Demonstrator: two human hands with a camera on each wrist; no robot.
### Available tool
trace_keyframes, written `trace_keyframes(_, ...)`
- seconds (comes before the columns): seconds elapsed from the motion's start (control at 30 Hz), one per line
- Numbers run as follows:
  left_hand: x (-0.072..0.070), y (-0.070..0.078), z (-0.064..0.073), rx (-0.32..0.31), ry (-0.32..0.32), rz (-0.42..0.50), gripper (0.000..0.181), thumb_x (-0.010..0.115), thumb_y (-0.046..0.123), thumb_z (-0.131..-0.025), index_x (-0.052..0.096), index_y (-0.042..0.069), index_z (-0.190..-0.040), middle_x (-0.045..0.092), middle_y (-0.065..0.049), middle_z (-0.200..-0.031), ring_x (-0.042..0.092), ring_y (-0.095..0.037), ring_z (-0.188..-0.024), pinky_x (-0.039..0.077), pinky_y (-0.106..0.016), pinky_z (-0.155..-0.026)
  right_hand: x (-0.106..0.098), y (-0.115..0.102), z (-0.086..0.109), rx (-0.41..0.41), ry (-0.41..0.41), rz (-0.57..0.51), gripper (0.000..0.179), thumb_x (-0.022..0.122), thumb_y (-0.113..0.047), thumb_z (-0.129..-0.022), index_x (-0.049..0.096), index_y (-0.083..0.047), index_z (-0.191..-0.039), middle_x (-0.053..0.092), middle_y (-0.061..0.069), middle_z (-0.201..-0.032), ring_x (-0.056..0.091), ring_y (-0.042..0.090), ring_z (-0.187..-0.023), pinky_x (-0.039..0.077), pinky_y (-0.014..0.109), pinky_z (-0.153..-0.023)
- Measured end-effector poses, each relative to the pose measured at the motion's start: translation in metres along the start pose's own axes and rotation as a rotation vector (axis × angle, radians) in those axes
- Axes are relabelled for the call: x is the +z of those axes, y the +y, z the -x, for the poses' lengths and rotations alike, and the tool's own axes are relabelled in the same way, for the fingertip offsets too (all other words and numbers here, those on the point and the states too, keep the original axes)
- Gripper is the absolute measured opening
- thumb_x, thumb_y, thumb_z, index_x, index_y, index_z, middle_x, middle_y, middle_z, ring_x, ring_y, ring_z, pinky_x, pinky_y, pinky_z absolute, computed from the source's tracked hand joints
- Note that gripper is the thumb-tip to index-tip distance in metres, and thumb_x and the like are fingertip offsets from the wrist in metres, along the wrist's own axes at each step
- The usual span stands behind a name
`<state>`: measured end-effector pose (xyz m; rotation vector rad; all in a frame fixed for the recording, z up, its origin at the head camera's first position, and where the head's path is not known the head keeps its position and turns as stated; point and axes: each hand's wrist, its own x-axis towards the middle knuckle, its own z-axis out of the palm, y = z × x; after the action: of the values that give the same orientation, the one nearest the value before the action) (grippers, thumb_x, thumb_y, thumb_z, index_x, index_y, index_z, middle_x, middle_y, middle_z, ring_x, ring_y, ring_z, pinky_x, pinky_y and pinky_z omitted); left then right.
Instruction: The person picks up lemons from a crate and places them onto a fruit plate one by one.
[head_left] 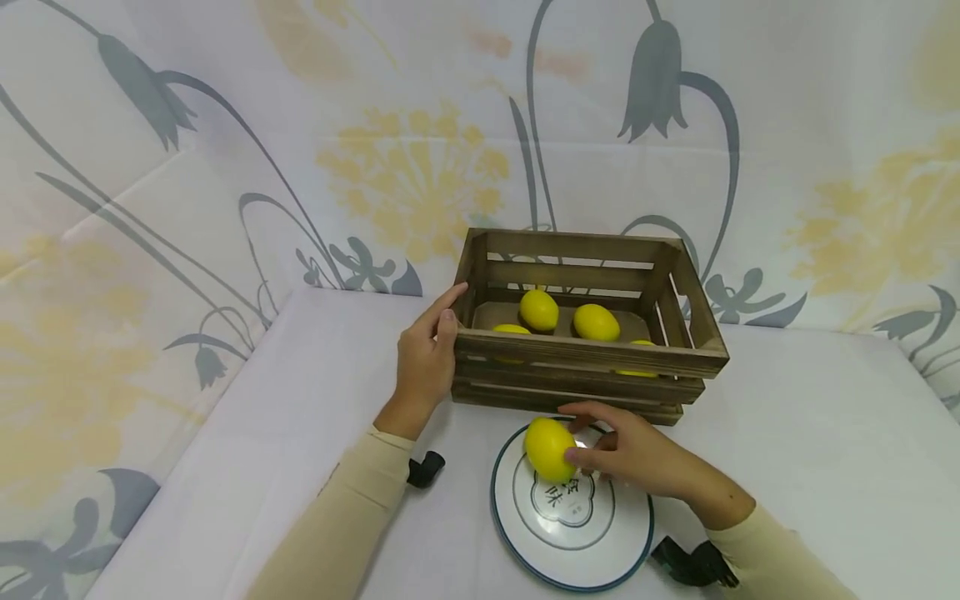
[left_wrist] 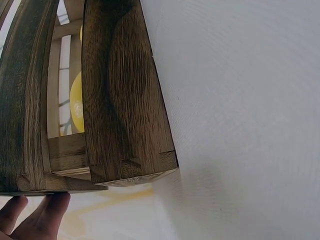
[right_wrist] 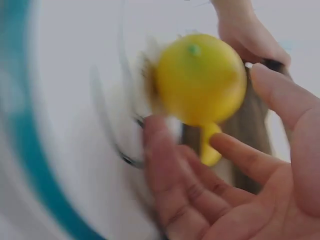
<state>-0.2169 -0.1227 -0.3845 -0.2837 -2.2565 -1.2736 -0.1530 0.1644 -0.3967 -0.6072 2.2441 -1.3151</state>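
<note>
On the left end of a slatted wooden crate (head_left: 592,360), my left hand (head_left: 426,354) rests with its index finger and thumb straight against the wood. Its fingertips (left_wrist: 56,202) show at the crate's end in the left wrist view. A yellow lemon (head_left: 550,450) is over the upper part of a white plate (head_left: 573,571) with a blue rim. Beside that lemon, my right hand (head_left: 637,450) has its fingers spread, thumb tip right at the lemon's right side. In the right wrist view the lemon (right_wrist: 202,80) stands before loosely parted fingers (right_wrist: 165,165).
Inside the crate lie several more lemons, including one lemon (head_left: 538,311) and another (head_left: 597,322) near its middle. The plate stands just in front of the crate on a white cloth (head_left: 810,467). Flowered fabric (head_left: 420,100) hangs behind. Black devices (head_left: 693,562) sit by the wrists.
</note>
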Motion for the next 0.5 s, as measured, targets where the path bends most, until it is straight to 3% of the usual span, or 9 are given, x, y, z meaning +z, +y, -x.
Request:
trace_keyframes(0.1, 0.001, -0.001, 0.002, -0.012, -0.011, 0.001, 0.047, 0.033, 0.039, -0.102, 0.06, 0.031, -0.14, 0.06, -0.002, -0.075, 0.045, -0.014, -0.058, 0.036, -0.029, -0.052, -0.005, -0.008, 0.009, -0.009, 0.074, 0.123, 0.056, 0.067, -0.033, -0.095, 0.052, -0.007, -0.142, 0.057, 0.021, -0.136, 0.066, 0.013, -0.086, 0.056, 0.027, -0.069)
trace_keyframes(0.2, 0.003, -0.002, 0.004, -0.024, -0.018, -0.002, 0.047, 0.033, 0.039, -0.101, 0.06, 0.031, -0.14, 0.06, -0.001, -0.074, 0.046, -0.013, -0.059, 0.036, -0.029, -0.052, -0.006, -0.021, 0.019, -0.072, 0.135, 0.204, 0.043, 0.064, -0.033, -0.097, 0.061, -0.012, -0.134, 0.064, 0.013, -0.131, 0.065, 0.007, -0.089, 0.056, 0.026, -0.074)
trace_keyframes(0.37, 0.002, -0.002, 0.001, 0.015, 0.002, 0.006, 0.047, 0.033, 0.037, -0.102, 0.06, 0.029, -0.139, 0.059, -0.003, -0.072, 0.045, -0.014, -0.057, 0.035, -0.028, -0.05, -0.012, -0.045, 0.032, -0.232, 0.179, 0.224, 0.026, 0.063, -0.021, -0.098, 0.067, -0.018, -0.123, 0.07, -0.001, -0.116, 0.066, 0.004, -0.093, 0.056, 0.026, -0.083)
trace_keyframes(0.5, 0.001, -0.001, -0.001, 0.029, 0.01, 0.011, 0.046, 0.034, 0.036, -0.102, 0.06, 0.028, -0.139, 0.061, -0.004, -0.074, 0.047, -0.014, -0.058, 0.036, -0.03, -0.051, -0.025, -0.059, 0.039, -0.29, 0.242, 0.187, 0.025, 0.063, -0.011, -0.097, 0.069, -0.015, -0.12, 0.071, -0.004, -0.11, 0.069, 0.006, -0.094, 0.057, 0.024, -0.082)
